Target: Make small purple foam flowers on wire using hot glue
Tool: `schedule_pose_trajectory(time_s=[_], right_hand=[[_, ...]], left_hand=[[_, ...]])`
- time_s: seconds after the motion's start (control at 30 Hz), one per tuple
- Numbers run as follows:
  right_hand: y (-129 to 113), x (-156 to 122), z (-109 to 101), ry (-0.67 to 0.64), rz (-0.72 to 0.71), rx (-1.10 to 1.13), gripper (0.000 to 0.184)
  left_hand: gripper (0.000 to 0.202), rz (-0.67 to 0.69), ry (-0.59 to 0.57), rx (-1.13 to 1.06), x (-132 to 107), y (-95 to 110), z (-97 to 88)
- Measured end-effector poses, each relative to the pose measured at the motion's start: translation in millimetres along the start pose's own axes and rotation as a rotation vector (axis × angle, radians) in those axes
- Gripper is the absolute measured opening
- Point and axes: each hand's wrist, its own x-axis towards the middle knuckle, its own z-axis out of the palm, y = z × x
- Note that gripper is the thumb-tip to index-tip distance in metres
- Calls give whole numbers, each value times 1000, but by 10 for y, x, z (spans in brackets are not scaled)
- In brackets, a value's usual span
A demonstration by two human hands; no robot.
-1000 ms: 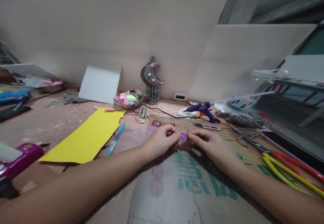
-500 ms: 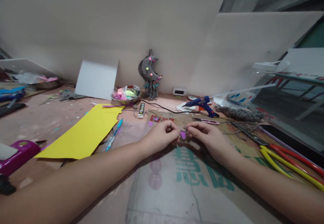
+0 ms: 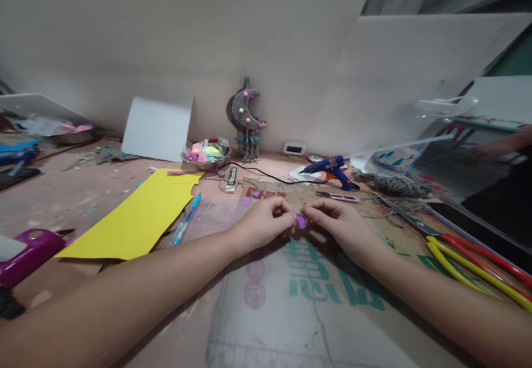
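Between my fingertips, over the cardboard sheet (image 3: 266, 329), is a small purple piece (image 3: 301, 221), like a cut paper shape. My left hand (image 3: 261, 224) comes from the left with thumb and forefinger pinched at its edge. From the other side my right hand (image 3: 343, 226) pinches at its upper edge, where a bit of what looks like grey yarn shows. The fingertips cover part of the piece. Two more purple pieces (image 3: 246, 200) lie just beyond my left hand. A thin dark thread (image 3: 321, 326) runs down the cardboard toward me.
Right: a blue glue gun (image 3: 328, 169), pink-handled cutter (image 3: 338, 197), grey yarn (image 3: 394, 185), large scissors (image 3: 465, 257), dark phone-like slab (image 3: 477, 229). Left: yellow sheet (image 3: 133, 218), blue pen (image 3: 187, 219), purple tool (image 3: 35, 251). Behind: clay bowl (image 3: 203, 163), moon ornament (image 3: 246, 110). A person's arm (image 3: 505, 145) shows far right.
Another person's arm and dark clothing have come into view at the far right. My hands keep nearly the same place, and the purple piece has turned slightly between them.
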Motion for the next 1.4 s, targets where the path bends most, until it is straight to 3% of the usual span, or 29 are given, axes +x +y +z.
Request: schedule_pose_trajectory(time_s=[0.37, 0.73, 0.97, 1.4], right_hand=[[87, 14, -25, -55, -5, 22, 37], [18, -3, -13, -42, 3, -34, 30], [19, 2, 5, 15, 27, 92, 34], [-4, -31, 12, -12, -19, 118, 29]], left_hand=[[12, -19, 53, -147, 45, -3, -10], [13, -6, 61, -82, 24, 30, -18], [11, -2, 57, -65, 14, 35, -7], [8, 16, 11, 51, -10, 12, -10]])
